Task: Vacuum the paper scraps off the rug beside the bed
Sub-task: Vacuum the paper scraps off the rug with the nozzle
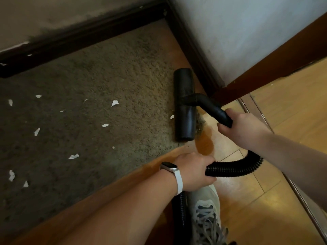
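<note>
While right fingers (223, 127) curl round wand (210, 105), left fingers (209, 180) grip hose (235, 167).

White-strapped wristband (174, 171), grey laced sneaker (207, 214)

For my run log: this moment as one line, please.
step: vacuuming rug | right hand: grips wand | left hand: grips hose | floor nozzle: on rug edge | paper scraps: many on rug
</note>
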`<control>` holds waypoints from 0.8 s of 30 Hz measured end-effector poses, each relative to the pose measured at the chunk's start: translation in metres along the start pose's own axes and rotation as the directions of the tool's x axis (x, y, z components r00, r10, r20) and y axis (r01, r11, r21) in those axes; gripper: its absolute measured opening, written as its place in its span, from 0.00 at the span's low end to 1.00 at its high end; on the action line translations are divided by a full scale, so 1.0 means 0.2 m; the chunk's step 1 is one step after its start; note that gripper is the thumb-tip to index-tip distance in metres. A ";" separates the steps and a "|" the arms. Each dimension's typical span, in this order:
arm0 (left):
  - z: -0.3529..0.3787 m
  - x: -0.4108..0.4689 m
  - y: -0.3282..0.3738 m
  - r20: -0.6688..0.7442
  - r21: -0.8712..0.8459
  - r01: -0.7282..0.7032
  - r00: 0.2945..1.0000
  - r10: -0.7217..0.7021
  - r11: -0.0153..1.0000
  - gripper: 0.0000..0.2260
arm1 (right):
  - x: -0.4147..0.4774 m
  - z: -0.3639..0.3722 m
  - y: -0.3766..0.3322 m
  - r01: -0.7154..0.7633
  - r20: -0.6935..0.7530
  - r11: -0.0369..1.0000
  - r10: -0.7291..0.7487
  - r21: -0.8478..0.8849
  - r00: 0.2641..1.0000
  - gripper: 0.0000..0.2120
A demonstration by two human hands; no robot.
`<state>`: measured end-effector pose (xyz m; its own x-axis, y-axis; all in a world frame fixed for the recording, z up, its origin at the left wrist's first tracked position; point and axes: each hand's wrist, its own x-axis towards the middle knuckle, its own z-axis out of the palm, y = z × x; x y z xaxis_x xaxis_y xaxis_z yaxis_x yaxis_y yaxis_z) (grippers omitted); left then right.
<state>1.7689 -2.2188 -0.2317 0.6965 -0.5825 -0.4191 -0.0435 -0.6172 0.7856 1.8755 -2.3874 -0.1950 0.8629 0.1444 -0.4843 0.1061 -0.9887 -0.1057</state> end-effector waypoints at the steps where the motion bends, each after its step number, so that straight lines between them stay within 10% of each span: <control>1: 0.00 -0.01 -0.02 -0.008 -0.002 0.009 1.000 -0.009 1.000 0.08 | 0.01 0.00 -0.03 0.017 0.006 1.000 -0.017 0.021 1.000 0.09; 9: 0.00 -0.08 -0.06 -0.046 0.016 0.034 0.998 -0.033 0.999 0.09 | 0.02 0.06 -0.13 0.229 0.050 0.973 -0.230 0.035 0.972 0.07; 24: 0.05 -0.03 -0.01 -0.025 0.025 -0.022 0.999 0.023 0.999 0.08 | -0.03 0.06 -0.02 0.183 0.043 0.981 -0.186 0.069 0.982 0.09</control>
<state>1.7575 -2.2185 -0.2359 0.7128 -0.5831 -0.3898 -0.0767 -0.6173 0.7830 1.8645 -2.3843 -0.2024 0.8061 0.3273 -0.4930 0.2275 -0.9405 -0.2525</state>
